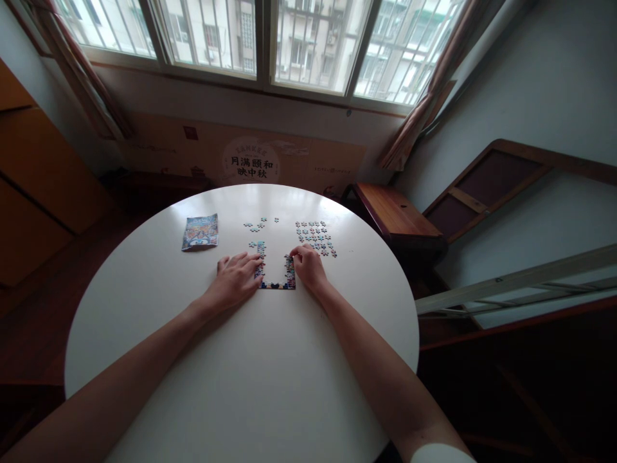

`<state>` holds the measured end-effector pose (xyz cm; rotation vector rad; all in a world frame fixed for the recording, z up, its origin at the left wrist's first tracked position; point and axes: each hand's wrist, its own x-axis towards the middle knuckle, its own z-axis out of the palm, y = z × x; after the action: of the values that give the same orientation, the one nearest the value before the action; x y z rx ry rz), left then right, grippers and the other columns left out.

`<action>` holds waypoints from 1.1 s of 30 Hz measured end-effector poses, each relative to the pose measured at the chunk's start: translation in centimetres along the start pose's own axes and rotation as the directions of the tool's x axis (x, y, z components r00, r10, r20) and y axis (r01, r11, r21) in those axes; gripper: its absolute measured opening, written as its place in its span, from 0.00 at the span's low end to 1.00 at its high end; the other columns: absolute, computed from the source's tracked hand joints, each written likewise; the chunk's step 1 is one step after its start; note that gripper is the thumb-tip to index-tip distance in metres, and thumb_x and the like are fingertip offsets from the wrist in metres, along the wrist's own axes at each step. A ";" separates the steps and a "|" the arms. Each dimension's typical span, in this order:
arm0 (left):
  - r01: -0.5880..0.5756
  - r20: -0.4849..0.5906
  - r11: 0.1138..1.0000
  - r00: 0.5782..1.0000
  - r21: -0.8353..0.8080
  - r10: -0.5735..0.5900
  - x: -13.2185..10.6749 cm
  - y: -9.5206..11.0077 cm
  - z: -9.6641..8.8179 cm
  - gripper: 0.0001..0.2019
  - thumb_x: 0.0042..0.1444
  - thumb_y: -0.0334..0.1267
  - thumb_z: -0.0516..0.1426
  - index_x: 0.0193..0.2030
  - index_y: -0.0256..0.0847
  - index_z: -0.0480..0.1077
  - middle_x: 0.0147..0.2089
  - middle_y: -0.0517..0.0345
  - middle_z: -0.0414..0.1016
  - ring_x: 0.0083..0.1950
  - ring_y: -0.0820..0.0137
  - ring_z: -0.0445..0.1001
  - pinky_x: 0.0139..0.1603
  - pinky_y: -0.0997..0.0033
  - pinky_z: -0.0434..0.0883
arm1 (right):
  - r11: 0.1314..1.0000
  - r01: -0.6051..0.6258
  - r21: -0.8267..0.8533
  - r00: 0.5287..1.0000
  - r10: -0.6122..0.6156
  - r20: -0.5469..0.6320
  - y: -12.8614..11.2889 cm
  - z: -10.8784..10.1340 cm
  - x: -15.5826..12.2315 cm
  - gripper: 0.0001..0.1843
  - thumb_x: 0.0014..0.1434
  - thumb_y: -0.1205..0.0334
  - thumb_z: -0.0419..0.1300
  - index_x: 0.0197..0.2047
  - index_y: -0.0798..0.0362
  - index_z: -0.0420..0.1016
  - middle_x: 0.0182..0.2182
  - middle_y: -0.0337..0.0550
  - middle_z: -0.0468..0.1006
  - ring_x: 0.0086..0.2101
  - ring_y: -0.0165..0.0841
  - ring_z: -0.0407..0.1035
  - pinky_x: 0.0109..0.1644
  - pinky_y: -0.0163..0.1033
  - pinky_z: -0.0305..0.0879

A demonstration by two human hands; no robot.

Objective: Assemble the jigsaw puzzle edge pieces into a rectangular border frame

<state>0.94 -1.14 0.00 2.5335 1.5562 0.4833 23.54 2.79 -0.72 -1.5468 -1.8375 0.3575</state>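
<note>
A partly joined jigsaw puzzle (291,276) lies on the white round table (250,373), its bottom row and two sides forming a U around bare tabletop. My left hand (235,276) rests flat over the left side, fingers stretched out and fingertips touching the joined pieces. At the upper end of the right side, my right hand (311,267) has its thumb and fingers pinched together on a puzzle piece, mostly hidden by the fingertips. Loose puzzle pieces (312,236) lie in rows beyond my right hand. A few more loose pieces (254,226) are scattered beyond the left side.
A colourful printed picture sheet (200,231) lies at the table's left. Past the table's right edge stands a wooden stool or small table (398,209). Barred windows (313,45) and curtains (421,122) are at the back, with an orange cabinet (43,167) to the left.
</note>
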 end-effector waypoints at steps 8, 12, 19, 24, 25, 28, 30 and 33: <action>0.006 -0.003 1.000 1.000 -0.001 -0.006 0.0 0.1 0.0 0.20 0.62 0.49 0.48 0.58 0.50 0.66 0.65 0.54 0.65 0.68 0.55 0.57 0.65 0.44 0.48 | 1.000 -0.003 0.002 1.000 0.003 0.004 0.0 0.0 -0.1 0.14 0.57 0.72 0.51 0.32 0.53 0.78 0.33 0.42 0.72 0.32 0.32 0.67 0.43 0.36 0.62; 0.008 -0.002 1.000 1.000 -0.001 -0.008 0.0 0.1 0.0 0.20 0.62 0.49 0.48 0.58 0.49 0.66 0.65 0.55 0.65 0.68 0.55 0.57 0.65 0.44 0.48 | 1.000 -0.005 0.004 1.000 0.005 -0.001 -0.2 -0.1 -0.1 0.13 0.57 0.73 0.51 0.32 0.53 0.78 0.32 0.42 0.72 0.32 0.31 0.67 0.43 0.36 0.62; 0.006 -0.005 1.000 1.000 -0.007 -0.006 -0.1 0.2 -0.1 0.20 0.62 0.48 0.48 0.58 0.50 0.66 0.65 0.55 0.66 0.68 0.55 0.57 0.65 0.43 0.48 | 1.000 0.000 0.002 1.000 0.000 -0.004 -0.2 -0.2 -0.1 0.14 0.57 0.73 0.51 0.31 0.53 0.77 0.33 0.42 0.72 0.33 0.32 0.67 0.42 0.36 0.62; 0.006 -0.005 1.000 1.000 -0.002 -0.006 0.0 0.0 0.0 0.20 0.62 0.49 0.48 0.58 0.50 0.66 0.65 0.55 0.65 0.69 0.55 0.56 0.65 0.44 0.48 | 1.000 -0.005 0.009 1.000 0.005 -0.001 -0.3 -0.3 -0.1 0.14 0.57 0.73 0.52 0.32 0.53 0.78 0.33 0.42 0.72 0.33 0.32 0.67 0.42 0.36 0.62; 0.005 -0.005 1.000 1.000 -0.001 -0.005 0.0 0.0 0.0 0.20 0.62 0.49 0.48 0.59 0.50 0.66 0.65 0.55 0.65 0.69 0.56 0.56 0.65 0.45 0.47 | 1.000 -0.007 0.009 1.000 0.007 0.001 -0.3 -0.3 -0.1 0.14 0.57 0.73 0.52 0.32 0.53 0.78 0.33 0.42 0.72 0.33 0.32 0.67 0.42 0.36 0.62; 0.006 -0.001 1.000 1.000 -0.003 -0.006 0.0 0.0 0.0 0.20 0.62 0.49 0.48 0.58 0.50 0.66 0.66 0.54 0.65 0.69 0.56 0.56 0.65 0.44 0.47 | 1.000 -0.014 0.012 1.000 0.014 0.008 -0.4 -0.3 -0.2 0.14 0.57 0.73 0.51 0.32 0.53 0.78 0.33 0.42 0.73 0.33 0.32 0.68 0.42 0.36 0.62; 0.007 0.004 1.000 1.000 -0.006 -0.007 0.0 0.0 0.0 0.20 0.62 0.49 0.48 0.58 0.49 0.66 0.66 0.54 0.65 0.69 0.56 0.56 0.65 0.44 0.47 | 1.000 -0.017 0.017 1.000 0.017 0.015 -0.4 -0.3 -0.1 0.14 0.57 0.73 0.51 0.33 0.53 0.78 0.33 0.43 0.73 0.33 0.32 0.68 0.43 0.37 0.62; 0.008 0.008 1.000 1.000 -0.009 -0.008 0.0 0.0 0.0 0.20 0.62 0.49 0.48 0.59 0.49 0.66 0.65 0.53 0.65 0.69 0.55 0.56 0.65 0.43 0.47 | 1.000 -0.016 0.016 1.000 0.016 0.019 -0.3 -0.2 -0.1 0.14 0.57 0.73 0.51 0.33 0.53 0.78 0.34 0.43 0.73 0.34 0.33 0.68 0.43 0.37 0.62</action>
<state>0.93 -1.13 0.04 2.5182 1.5568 0.4774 23.49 2.60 -0.43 -1.5532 -1.8333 0.3949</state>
